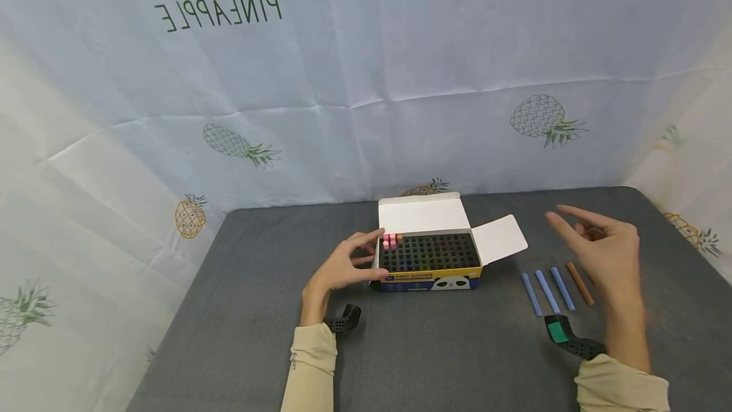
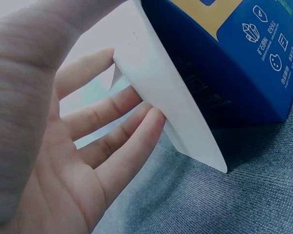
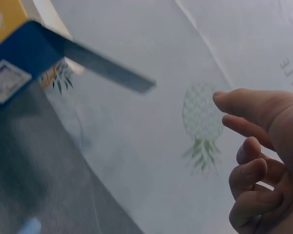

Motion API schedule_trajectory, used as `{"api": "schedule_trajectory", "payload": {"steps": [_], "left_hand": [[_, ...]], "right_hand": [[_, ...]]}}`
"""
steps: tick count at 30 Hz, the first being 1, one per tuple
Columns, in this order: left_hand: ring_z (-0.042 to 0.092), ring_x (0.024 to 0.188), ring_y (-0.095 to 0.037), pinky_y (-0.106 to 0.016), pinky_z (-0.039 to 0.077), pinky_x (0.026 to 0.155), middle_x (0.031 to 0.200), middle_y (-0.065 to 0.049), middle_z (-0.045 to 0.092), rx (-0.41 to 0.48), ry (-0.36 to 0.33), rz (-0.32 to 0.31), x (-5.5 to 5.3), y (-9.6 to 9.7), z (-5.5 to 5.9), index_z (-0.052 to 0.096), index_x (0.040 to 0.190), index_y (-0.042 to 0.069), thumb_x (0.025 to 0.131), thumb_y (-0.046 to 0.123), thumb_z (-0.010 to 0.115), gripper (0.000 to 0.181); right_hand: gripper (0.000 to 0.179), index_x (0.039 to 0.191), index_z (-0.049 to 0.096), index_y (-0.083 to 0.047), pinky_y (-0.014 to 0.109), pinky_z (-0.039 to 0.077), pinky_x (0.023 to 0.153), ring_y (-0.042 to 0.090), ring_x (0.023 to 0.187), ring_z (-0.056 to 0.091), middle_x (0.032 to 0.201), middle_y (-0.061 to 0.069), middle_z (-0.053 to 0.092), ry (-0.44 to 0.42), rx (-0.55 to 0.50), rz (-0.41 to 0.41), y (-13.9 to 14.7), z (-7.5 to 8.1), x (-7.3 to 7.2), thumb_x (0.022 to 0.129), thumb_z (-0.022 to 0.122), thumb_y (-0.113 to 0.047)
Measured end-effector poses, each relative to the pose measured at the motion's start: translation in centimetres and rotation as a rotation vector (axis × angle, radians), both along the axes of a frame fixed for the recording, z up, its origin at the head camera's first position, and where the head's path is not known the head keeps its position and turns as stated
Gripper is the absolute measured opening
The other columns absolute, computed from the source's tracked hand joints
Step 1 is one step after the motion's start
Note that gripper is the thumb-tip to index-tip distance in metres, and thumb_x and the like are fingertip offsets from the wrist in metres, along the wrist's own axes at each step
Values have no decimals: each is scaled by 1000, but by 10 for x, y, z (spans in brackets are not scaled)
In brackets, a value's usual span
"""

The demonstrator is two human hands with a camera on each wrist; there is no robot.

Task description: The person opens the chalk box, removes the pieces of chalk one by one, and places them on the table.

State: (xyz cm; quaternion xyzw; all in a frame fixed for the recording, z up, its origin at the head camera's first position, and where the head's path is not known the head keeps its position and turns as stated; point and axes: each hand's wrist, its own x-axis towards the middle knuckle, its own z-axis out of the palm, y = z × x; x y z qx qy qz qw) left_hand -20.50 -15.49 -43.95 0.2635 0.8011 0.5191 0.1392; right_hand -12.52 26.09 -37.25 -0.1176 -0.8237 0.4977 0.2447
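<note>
An open chalk box (image 1: 430,280), blue and yellow with a panda face, stands mid-table in the head view. Its black insert (image 1: 437,253) has rows of round holes, and several pink chalk sticks (image 1: 389,243) and an orange one fill the far left corner. My left hand (image 1: 345,264) holds the box's left end, thumb at the front corner and index finger at the back. In the left wrist view its fingers touch a white side flap (image 2: 171,92). My right hand (image 1: 609,250) hovers right of the box, thumb and index finger apart with nothing between them.
Three blue chalk sticks (image 1: 547,291) and one brown-orange chalk stick (image 1: 580,283) lie on the grey table (image 1: 434,348), near the right wrist. The box's white lid (image 1: 423,213) stands up at the back, and its right flap (image 1: 500,239) sticks outward. A pineapple-print cloth (image 1: 354,81) hangs behind.
</note>
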Motion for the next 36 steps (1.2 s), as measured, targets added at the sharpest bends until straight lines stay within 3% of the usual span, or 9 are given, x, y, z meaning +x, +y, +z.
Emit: {"api": "schedule_trajectory", "payload": {"steps": [9, 15, 22, 29, 36], "left_hand": [[55, 121, -27, -43, 56, 110, 129, -15, 53, -4, 6, -1, -1, -1, 0, 43, 158, 21, 87, 27, 83, 81], [54, 122, -27, -44, 55, 111, 129, -15, 53, -1, 0, -3, 0, 0, 2, 43, 158, 20, 87, 26, 83, 81], [55, 121, -27, -44, 56, 110, 128, -15, 53, 1, 4, -4, 0, 0, 0, 43, 157, 19, 88, 27, 83, 81], [54, 122, -27, -44, 56, 111, 128, -15, 54, 0, 0, -1, 0, 0, -1, 42, 158, 20, 87, 28, 84, 82], [54, 122, -26, -43, 55, 112, 128, -14, 53, -1, -4, 3, 0, 1, 1, 43, 158, 21, 87, 27, 84, 82]], "right_hand": [[36, 123, 75, -4, 28, 32, 48, 7, 56, 38, 66, -14, 51, 45, -30, 99, -24, 7, -3, 90, 81, -18], [36, 121, 74, 2, 29, 28, 44, 7, 50, 33, 59, -11, 43, 81, 59, 157, -41, 7, -9, 90, 80, -15], [30, 117, 78, -3, 30, 27, 42, 6, 47, 32, 58, -10, 42, 122, 117, 214, -59, 6, -14, 89, 81, -14], [28, 113, 79, -2, 26, 28, 42, 6, 46, 34, 55, -10, 46, 155, 167, 196, -68, 6, -17, 88, 82, -14], [27, 112, 79, -2, 27, 28, 43, 6, 47, 34, 56, -8, 45, 180, 146, 218, -76, 8, -16, 87, 82, -12]]}}
